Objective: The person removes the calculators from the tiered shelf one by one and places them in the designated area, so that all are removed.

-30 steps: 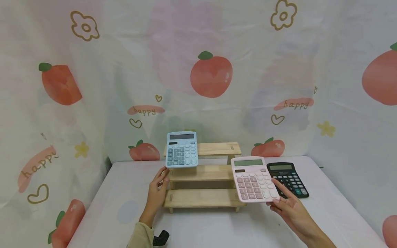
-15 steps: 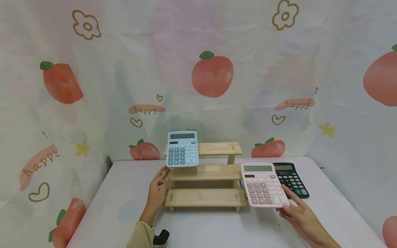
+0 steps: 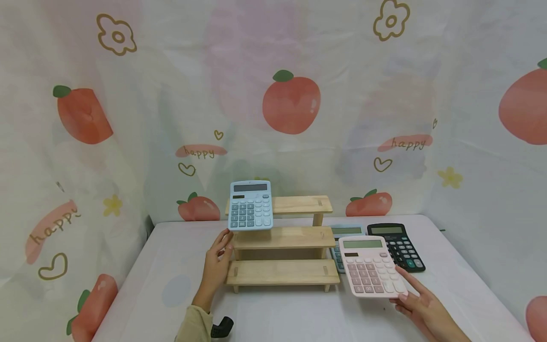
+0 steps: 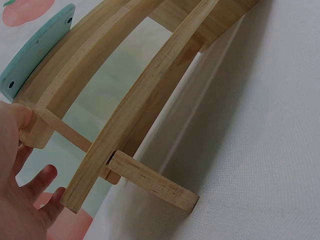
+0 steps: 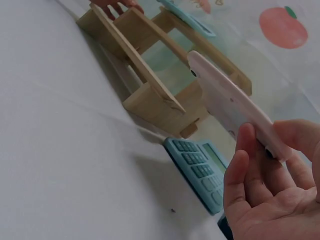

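My right hand (image 3: 423, 304) pinches a pink calculator (image 3: 372, 266) by its lower right corner, thumb on the face and fingers beneath. The right wrist view shows this calculator (image 5: 235, 100) raised above the table, its underside over the curled fingers. At the left end of a three-tier wooden stand (image 3: 282, 273), my left hand (image 3: 215, 268) holds the end of the middle board, as the left wrist view also shows. Just above that hand, a light blue calculator (image 3: 250, 206) leans on the stand's left side, keys facing me.
Right of the stand, a blue-green calculator (image 3: 347, 230) lies on the table, partly hidden by the pink one. Beside it rests a black calculator (image 3: 395, 244). A small black object (image 3: 222, 327) sits near the left sleeve (image 3: 194, 325). Patterned cloth (image 3: 290, 156) hangs behind and at both sides.
My right hand has carried the pink calculator right and toward me, away from the stand, uncovering part of the blue-green calculator. The left hand and the light blue calculator stay put.
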Available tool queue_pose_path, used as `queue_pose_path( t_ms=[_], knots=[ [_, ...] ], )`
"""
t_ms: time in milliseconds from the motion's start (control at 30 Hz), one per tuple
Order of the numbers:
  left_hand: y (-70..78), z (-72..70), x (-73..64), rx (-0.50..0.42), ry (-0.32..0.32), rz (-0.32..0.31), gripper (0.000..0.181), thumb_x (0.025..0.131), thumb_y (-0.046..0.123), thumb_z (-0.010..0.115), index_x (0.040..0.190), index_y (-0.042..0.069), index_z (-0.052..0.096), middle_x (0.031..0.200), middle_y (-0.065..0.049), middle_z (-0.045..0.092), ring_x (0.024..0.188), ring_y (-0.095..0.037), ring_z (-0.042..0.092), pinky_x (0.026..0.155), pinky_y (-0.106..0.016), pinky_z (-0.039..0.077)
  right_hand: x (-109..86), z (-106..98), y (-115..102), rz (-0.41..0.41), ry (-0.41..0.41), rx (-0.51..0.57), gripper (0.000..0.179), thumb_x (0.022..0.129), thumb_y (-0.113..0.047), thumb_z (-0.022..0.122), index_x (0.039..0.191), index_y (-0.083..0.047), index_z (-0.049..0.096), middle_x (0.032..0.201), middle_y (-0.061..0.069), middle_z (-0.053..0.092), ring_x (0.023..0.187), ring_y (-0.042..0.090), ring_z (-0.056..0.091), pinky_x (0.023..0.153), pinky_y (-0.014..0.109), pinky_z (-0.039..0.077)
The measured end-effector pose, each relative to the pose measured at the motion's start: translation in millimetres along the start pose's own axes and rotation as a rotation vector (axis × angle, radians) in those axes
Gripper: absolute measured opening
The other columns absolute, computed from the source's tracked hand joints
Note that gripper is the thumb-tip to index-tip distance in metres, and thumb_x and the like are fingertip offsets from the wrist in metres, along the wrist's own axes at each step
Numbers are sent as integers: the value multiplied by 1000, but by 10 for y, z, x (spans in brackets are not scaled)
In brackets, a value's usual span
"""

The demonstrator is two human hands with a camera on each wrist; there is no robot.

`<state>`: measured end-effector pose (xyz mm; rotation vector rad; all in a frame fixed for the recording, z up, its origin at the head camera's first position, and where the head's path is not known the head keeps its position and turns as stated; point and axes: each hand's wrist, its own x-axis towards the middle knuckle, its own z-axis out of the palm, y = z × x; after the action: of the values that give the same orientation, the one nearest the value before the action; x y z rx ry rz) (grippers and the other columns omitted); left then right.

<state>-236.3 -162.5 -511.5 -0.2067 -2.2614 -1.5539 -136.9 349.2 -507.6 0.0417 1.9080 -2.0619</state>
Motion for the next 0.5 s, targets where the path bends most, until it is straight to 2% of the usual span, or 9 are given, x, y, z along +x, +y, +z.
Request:
queue_pose_path(
  t_ms=[67, 133, 200, 233, 300, 400, 500],
  knots=[
    [-8, 0, 0, 3, -1, 4, 40, 105, 18, 55, 141, 3, 58, 158, -9, 47, 146, -32, 42, 94, -41, 45, -15, -25, 39, 34, -3, 14, 59, 109, -15, 44, 144, -58, 24, 113, -34, 57, 99, 2, 61, 88, 24, 54],
    [-6, 3, -2, -3, -1, 5, 40, 105, 18, 55, 141, 3, 58, 157, -9, 47, 146, -32, 42, 94, -42, 45, -27, -42, 70, 72, -7, 34, 66, 108, -14, 45, 144, -63, 17, 111, -35, 57, 100, 2, 61, 90, 24, 54],
    [-1, 6, -5, -15, -1, -1, 40, 105, 18, 55, 141, 3, 58, 158, -8, 47, 147, -31, 42, 95, -42, 44, -32, -44, 87, 122, 24, 43, 76, 107, -15, 48, 154, -54, 4, 111, -34, 56, 102, 2, 62, 92, 25, 54],
    [2, 7, -5, -17, 0, -4, 40, 105, 18, 55, 141, 3, 58, 158, -8, 47, 147, -31, 42, 95, -42, 44, -34, -42, 94, 143, 44, 33, 80, 107, -16, 50, 159, -44, -3, 117, -31, 56, 104, 2, 62, 93, 25, 54],
    [10, 9, -7, -23, 2, -8, 40, 104, 18, 55, 142, 3, 57, 158, -8, 46, 147, -30, 41, 95, -42, 44, -35, -26, 106, 188, 104, 13, 85, 104, -19, 54, 163, -22, -7, 129, -22, 54, 106, 3, 62, 95, 27, 54],
    [17, 6, -6, -20, 4, -8, 40, 104, 17, 55, 142, 3, 57, 158, -8, 46, 147, -30, 41, 95, -41, 44, -51, -24, 138, 220, 141, 3, 87, 103, -22, 58, 164, -19, -4, 137, -11, 53, 108, 6, 63, 97, 30, 54],
    [18, 5, -4, -15, 6, -4, 40, 104, 16, 55, 142, 2, 57, 158, -9, 46, 147, -30, 41, 95, -40, 44, -80, -52, 186, 222, 88, 66, 90, 102, -22, 59, 162, -24, -8, 126, -17, 60, 108, 6, 63, 97, 29, 54]
  ],
)
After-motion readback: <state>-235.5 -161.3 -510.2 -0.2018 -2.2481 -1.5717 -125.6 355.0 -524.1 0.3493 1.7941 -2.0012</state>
